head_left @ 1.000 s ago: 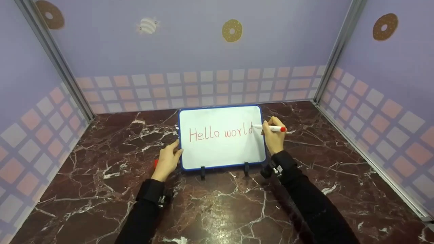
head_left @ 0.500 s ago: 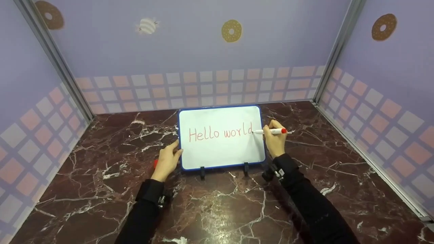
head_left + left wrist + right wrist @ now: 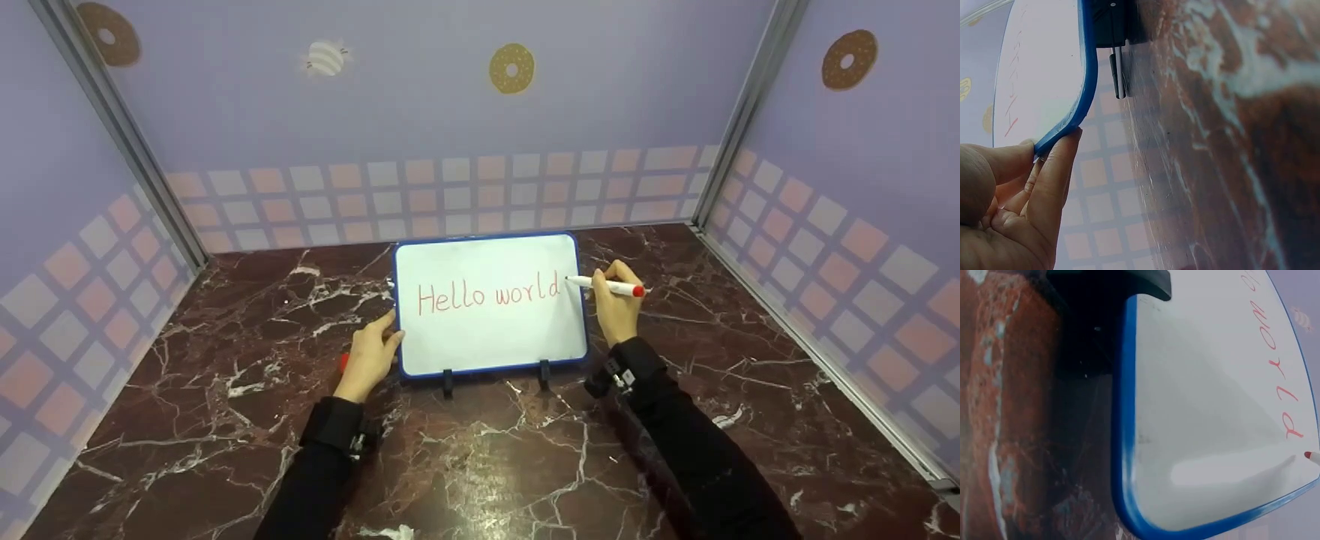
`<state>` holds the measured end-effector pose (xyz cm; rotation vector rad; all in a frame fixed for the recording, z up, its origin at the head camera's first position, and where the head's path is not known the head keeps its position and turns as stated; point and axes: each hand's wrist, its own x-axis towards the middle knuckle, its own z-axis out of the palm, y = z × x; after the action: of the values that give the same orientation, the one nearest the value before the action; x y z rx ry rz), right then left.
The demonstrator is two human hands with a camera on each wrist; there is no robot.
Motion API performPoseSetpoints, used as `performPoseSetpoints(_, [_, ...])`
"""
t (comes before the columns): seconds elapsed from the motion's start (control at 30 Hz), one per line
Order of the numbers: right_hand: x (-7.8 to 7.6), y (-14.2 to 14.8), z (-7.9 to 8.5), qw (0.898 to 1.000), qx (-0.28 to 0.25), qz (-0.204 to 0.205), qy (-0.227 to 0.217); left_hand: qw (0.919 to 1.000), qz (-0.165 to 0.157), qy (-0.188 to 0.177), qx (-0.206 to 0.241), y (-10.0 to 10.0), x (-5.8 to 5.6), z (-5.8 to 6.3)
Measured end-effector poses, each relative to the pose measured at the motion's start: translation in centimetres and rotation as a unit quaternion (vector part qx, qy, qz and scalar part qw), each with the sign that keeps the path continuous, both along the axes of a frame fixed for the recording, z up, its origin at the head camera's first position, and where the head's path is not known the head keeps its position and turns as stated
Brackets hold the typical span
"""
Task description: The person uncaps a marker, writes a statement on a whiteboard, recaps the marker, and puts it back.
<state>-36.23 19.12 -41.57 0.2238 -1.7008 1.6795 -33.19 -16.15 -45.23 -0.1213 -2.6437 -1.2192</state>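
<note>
A small whiteboard with a blue frame leans in a stand and carries the red words "Hello world". My left hand pinches its left edge; the left wrist view shows the thumb on the front and fingers behind. In my right hand is a white marker with a red end, held like a pen. Its red tip sits just right of the letter "d"; whether it touches the board I cannot tell. The right wrist view does not show the right hand.
Two black stand feet poke out under the board on the dark red marble-patterned table. A red object, mostly hidden, lies beside the left hand. Lilac walls with metal corner posts enclose the table on three sides.
The right hand first moved the marker down along the "d", then up and to the right, off the finished stroke. The left hand has stayed on the board's edge.
</note>
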Motion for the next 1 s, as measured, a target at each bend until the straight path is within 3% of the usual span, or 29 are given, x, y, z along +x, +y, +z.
performPoseSetpoints(0.5, [-0.55, -0.03, 0.01, 1.0, -0.007, 0.015, -0.013, 1.0, 0.001, -0.009, 0.001, 0.06, -0.07, 0.08])
performPoseSetpoints(0.73, [-0.31, -0.07, 0.11, 1.0, 0.019, -0.006, 0.005, 1.0, -0.001, -0.006, -0.001, 0.02, -0.06, -0.01])
performPoseSetpoints(1.0, [-0.09, -0.05, 0.13, 1.0, 0.02, 0.005, 0.007, 1.0, -0.004, 0.0, -0.001, -0.03, 0.01, -0.11])
